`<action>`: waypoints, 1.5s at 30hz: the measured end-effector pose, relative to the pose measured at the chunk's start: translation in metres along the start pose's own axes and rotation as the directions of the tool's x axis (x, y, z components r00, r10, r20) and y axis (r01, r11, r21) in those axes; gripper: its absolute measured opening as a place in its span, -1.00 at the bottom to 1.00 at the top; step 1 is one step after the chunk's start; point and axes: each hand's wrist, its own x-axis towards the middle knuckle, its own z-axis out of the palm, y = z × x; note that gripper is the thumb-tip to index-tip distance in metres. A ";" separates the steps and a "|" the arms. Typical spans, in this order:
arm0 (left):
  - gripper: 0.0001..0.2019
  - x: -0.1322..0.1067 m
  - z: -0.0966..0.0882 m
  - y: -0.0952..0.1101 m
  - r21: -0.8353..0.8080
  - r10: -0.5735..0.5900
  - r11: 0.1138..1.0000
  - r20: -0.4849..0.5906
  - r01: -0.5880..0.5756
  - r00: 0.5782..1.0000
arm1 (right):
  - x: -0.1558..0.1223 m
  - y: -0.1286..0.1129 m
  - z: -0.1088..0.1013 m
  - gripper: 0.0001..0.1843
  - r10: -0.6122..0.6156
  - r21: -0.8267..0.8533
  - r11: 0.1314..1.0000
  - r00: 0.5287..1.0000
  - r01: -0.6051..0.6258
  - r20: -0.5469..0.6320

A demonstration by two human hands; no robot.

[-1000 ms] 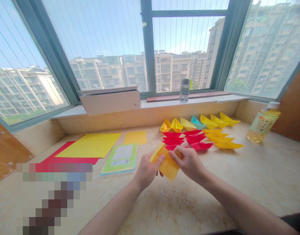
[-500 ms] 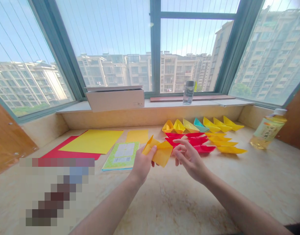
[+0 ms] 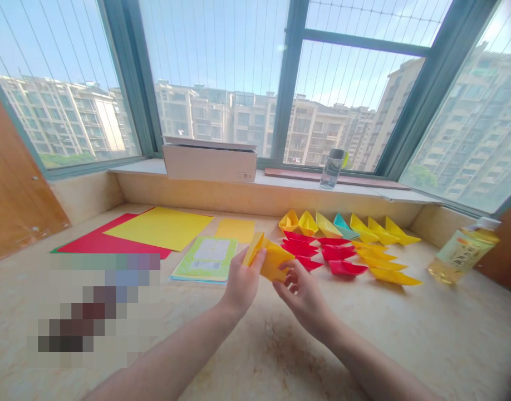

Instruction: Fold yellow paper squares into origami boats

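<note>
A folded piece of yellow paper [image 3: 273, 260] is held up above the counter between my two hands. My left hand [image 3: 244, 281] is closed on its left side, the thumb lying over the front. At the lower right corner, my right hand [image 3: 300, 289] has its fingers curled around the paper's edge and pinches it. Just behind the hands stand rows of folded paper boats: red ones [image 3: 338, 253], yellow ones [image 3: 395, 276] and a teal one [image 3: 344, 225] in the back row.
Left of my hands lies a green booklet [image 3: 205, 259], with a small yellow-orange sheet [image 3: 235, 229] behind it. Farther left are large yellow [image 3: 159, 227] and red sheets [image 3: 101, 239]. A drink bottle [image 3: 462, 250] stands right. On the sill are a white box [image 3: 209, 162] and a water bottle [image 3: 333, 169].
My right hand has come in from the right and closed on the folded paper's edge. My left hand keeps its grip. The whole view has tilted slightly.
</note>
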 end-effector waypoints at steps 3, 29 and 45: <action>-0.73 0.000 0.001 -0.002 -0.040 -0.022 0.999 -0.001 0.022 1.000 | -0.001 -0.001 0.001 -0.82 -0.024 -0.008 1.000 0.998 0.023 -0.055; -0.72 -0.004 0.001 0.004 -0.027 0.025 0.999 0.157 -0.021 0.987 | 0.008 -0.008 -0.029 -0.67 -0.103 0.029 0.993 0.976 0.111 -0.194; -0.68 -0.006 0.002 0.001 -0.165 0.017 0.986 0.283 0.031 0.959 | 0.012 -0.012 -0.032 -0.62 0.023 0.401 0.915 0.983 0.054 -0.185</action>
